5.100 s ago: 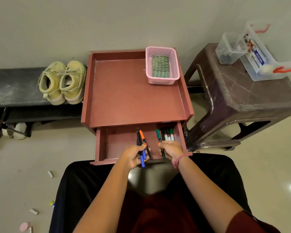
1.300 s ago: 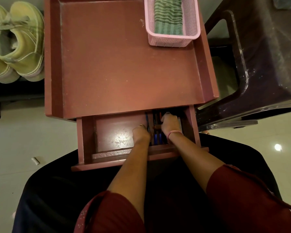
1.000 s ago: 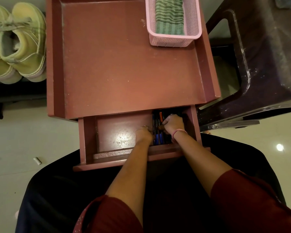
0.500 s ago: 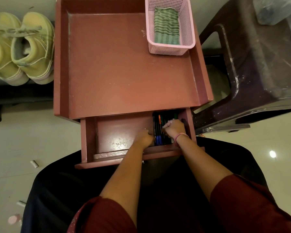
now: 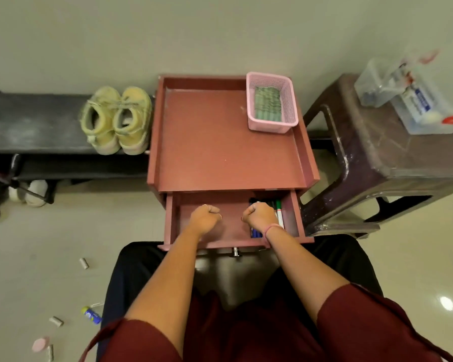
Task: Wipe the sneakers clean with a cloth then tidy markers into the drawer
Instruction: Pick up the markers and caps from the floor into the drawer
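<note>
The red cabinet's drawer (image 5: 173,220) stands pulled out toward me. Several markers (image 5: 279,215) lie side by side along its right end, blue tips (image 5: 255,233) pointing at me. My right hand (image 5: 260,217) is a curled fist right over the markers, and I see nothing gripped in it. My left hand (image 5: 205,218) is also a curled fist over the bare drawer floor, holding nothing. The yellow sneakers (image 5: 115,121) stand together on the black bench (image 5: 24,121) to the left. A green striped cloth (image 5: 268,103) lies folded in the pink basket (image 5: 272,125).
The pink basket sits at the back right corner of the red cabinet top (image 5: 220,152). A dark plastic stool (image 5: 382,158) at right carries clear containers (image 5: 416,100). Small caps (image 5: 84,263) and a little bottle (image 5: 91,313) lie on the floor at left. The drawer knob (image 5: 235,252) faces my lap.
My head has risen and pulled back, so the wall and stool top show. My hands have come apart; the left moved left off the markers. Both are now closed fists.
</note>
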`<state>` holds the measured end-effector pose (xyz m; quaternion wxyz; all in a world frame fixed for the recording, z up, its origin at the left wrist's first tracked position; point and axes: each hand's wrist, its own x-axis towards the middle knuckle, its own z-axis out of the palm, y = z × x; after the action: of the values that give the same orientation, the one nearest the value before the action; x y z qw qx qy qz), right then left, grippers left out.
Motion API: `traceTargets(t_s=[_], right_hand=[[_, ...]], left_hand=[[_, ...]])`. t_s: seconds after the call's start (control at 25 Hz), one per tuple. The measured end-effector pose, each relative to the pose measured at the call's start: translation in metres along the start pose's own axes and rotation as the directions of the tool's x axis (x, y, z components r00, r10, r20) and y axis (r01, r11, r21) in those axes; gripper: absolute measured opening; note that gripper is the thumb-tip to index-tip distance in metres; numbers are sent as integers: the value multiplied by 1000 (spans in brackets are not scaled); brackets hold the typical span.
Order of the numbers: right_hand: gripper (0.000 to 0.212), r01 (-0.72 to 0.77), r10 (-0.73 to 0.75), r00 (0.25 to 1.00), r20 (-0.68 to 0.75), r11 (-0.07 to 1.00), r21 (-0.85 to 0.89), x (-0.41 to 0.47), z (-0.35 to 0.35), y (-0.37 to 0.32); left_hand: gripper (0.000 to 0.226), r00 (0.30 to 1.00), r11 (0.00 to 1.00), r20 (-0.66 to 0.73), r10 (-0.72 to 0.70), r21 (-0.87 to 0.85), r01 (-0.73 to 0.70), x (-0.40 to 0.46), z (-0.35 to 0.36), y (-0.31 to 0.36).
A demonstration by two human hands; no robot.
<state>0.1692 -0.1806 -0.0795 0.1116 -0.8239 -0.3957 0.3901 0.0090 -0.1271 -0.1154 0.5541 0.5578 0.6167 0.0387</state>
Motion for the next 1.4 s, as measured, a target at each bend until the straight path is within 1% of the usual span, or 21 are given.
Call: traceTargets(t_s=[0.08, 0.2, 0.32, 0.4, 0.56, 0.6, 0.68, 0.76, 0.92, 1.04, 1.12, 1.24, 1.32, 1.4], right_hand=[[30, 45, -45, 999, 0, 999, 23, -20, -1, -17], [25, 136, -137, 991, 15, 989, 53, -50, 0, -46], [20, 234, -237, 971, 44, 970, 64, -75, 6, -78], [17, 290, -297, 952, 66, 952, 99, -90, 16, -104], [11, 376, -389, 915, 106, 919, 121, -116, 50, -149], [9, 386, -401, 910, 109, 913, 135, -120, 55, -157], [6, 439, -454, 876, 165, 890, 122, -127, 90, -188], [6, 457, -466, 866, 183, 885, 93, -132, 102, -201], [3, 473, -470, 845, 256, 879, 55, -126, 163, -243], [7, 484, -454, 828, 330, 875, -10, -118, 213, -266], [9, 510, -449, 803, 393, 858, -61, -109, 244, -278], [7, 568, -441, 748, 496, 812, -136, -88, 289, -291], [6, 631, -434, 682, 588, 756, -175, -72, 315, -295], [4, 702, -406, 612, 679, 675, -228, -52, 343, -297]], left_hand=[[26, 999, 1000, -34, 22, -7, -22, -23, -29, 0], [32, 993, 996, -113, 30, -76, -39, -62, -70, -7], [32, 973, 987, -232, 19, -151, -55, -105, -107, -18], [29, 946, 970, -325, 5, -228, -83, -139, -131, -32], [27, 896, 938, -436, -82, -337, -78, -187, -172, -80], [28, 889, 932, -445, -106, -357, -68, -193, -178, -89], [27, 847, 907, -494, -195, -420, -36, -204, -206, -131], [24, 828, 894, -505, -245, -448, -9, -208, -217, -158], [22, 762, 844, -519, -387, -532, 66, -211, -246, -230], [23, 726, 810, -510, -461, -577, 110, -200, -255, -282], [21, 714, 782, -491, -499, -610, 127, -189, -255, -309], [18, 701, 738, -443, -559, -651, 176, -167, -248, -353], [22, 675, 721, -423, -604, -651, 237, -150, -237, -382], [26, 657, 724, -420, -626, -626, 290, -134, -224, -408]])
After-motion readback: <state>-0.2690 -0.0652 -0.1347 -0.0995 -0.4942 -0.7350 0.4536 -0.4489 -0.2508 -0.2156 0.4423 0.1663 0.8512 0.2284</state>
